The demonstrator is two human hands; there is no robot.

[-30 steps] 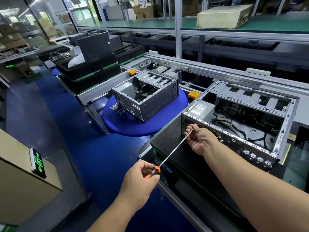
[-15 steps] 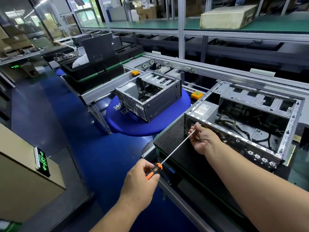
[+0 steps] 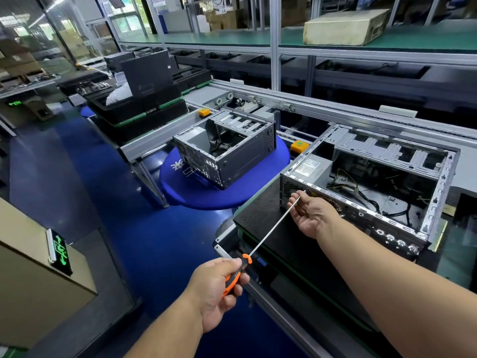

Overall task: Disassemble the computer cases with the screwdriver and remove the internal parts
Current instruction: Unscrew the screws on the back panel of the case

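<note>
Computer case (image 3: 366, 189), opened, lies on the black desk (image 3: 260, 223) as our left grip (image 3: 219, 288) still wraps the orange screwdriver (image 3: 271, 228) handle and our right grip (image 3: 311, 215) pinches its shaft, the tip barely nearer the rear-panel screw.

We record little change across the interval. The left hand (image 3: 219, 288) now sits slightly further forward on the orange handle of the screwdriver (image 3: 271, 228). The right hand (image 3: 311, 215) opens a little more at the palm (fingers pinching the shaft near the tip as before). The tip rests at the rear panel of the near computer case (image 3: 361, 192), marginally higher.
</note>
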